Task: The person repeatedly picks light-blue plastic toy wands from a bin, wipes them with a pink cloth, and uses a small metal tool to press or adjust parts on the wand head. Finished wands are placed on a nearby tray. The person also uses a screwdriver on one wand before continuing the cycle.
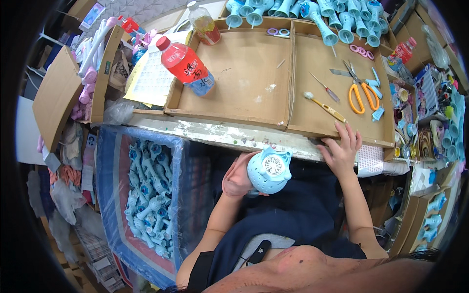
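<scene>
One pale blue ball with holes (pixel 267 172) sits above the lap (pixel 308 195) in the left hand (pixel 238 177), which I see closed on its side, fingertips hidden. Left of it, a bin (pixel 141 131) holds blue wands (pixel 151 215). My view shows the right hand (pixel 343 149), fingers spread, at the front wall of the cardboard tray (pixel 312 61), just beside a brush (pixel 325 106); scissors (pixel 360 82) and a red-capped bottle (pixel 188 66) lie beyond.
</scene>
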A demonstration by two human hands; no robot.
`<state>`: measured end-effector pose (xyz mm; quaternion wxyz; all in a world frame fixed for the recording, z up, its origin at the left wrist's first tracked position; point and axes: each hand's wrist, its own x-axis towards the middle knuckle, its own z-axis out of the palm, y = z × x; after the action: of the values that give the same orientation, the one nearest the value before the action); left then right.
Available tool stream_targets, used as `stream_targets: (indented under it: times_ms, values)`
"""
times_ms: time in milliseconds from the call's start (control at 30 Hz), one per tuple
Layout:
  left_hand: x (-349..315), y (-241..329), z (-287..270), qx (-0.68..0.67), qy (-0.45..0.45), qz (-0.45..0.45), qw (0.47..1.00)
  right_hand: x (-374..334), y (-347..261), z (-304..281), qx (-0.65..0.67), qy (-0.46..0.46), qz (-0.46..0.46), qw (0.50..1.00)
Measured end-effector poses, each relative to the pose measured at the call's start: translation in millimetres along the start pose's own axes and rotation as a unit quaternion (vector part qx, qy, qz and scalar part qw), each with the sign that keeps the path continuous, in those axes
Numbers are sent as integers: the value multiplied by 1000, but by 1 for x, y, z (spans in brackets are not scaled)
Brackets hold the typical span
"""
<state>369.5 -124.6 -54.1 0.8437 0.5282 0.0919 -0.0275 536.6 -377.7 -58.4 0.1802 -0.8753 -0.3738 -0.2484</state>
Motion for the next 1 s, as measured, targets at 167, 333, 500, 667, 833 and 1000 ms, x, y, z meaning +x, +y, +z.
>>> stream_targets:
  times_ms: [167, 333, 500, 667, 833, 1000]
  values:
    - [2, 2, 10, 65, 28, -18, 997, 17, -47, -32, 400, -25, 81, 912]
    - [-2, 17, 33, -67, 8, 19, 998, 51, -101, -31, 677, -171, 160, 698]
    - [-11, 44, 38, -65, 103, -12, 992, 65, -106, 7, 846, -151, 393, 327]
    - [-8, 59, 23, -187, 193, 68, 961, 9, -140, 16, 764, -246, 306, 512]
    - [-15, 58, 6, -222, 226, 94, 944, 0, -140, 6, 617, -245, 121, 738]
    - [-42, 57, -15, -197, 302, 92, 928, 13, -138, -2, 735, -425, -66, 525]
